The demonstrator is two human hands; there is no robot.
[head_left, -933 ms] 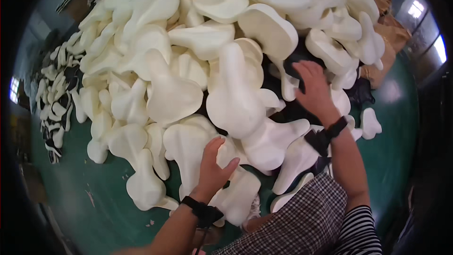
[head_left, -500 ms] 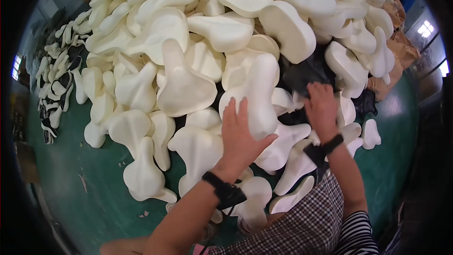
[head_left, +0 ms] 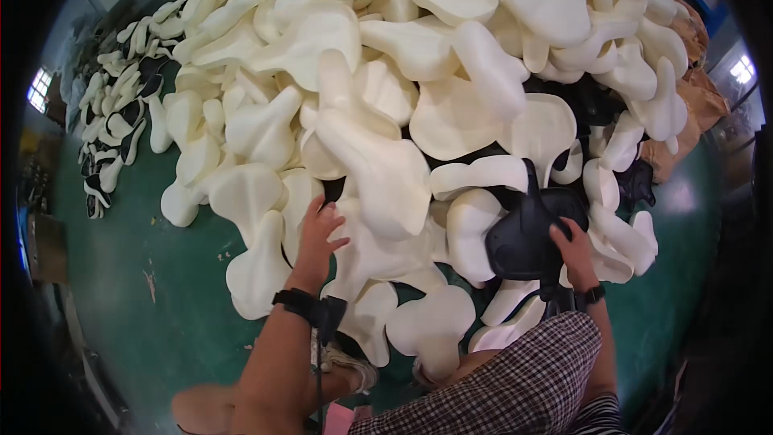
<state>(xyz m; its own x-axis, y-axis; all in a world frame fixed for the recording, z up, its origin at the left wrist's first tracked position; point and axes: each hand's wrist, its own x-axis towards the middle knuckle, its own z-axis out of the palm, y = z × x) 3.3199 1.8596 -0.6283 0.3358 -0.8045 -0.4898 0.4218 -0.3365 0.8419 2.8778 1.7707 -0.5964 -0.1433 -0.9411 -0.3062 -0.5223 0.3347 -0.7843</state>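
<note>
My right hand (head_left: 575, 251) grips the right edge of a black saddle shell (head_left: 515, 243), its narrow nose pointing up and away. That shell lies over cream foam saddle pads at the near right of the heap. My left hand (head_left: 316, 235) is open, fingers apart, just above a cream foam saddle pad (head_left: 362, 254) and holding nothing. Beyond its fingertips another cream saddle pad (head_left: 378, 173) lies slantwise on top of others. Black straps with small devices are on both wrists.
A large heap of cream saddle pads (head_left: 314, 40) fills the middle and far side. More black shells (head_left: 594, 101) show at its right, beside brown paper (head_left: 699, 105). A smaller pile of black and cream pieces (head_left: 121, 113) lies far left on the green floor (head_left: 161, 306).
My left hand has come off a cream saddle pad, which now lies farther up the heap, and moved left. My right hand has drawn a black shell nearer. The view has shifted slightly.
</note>
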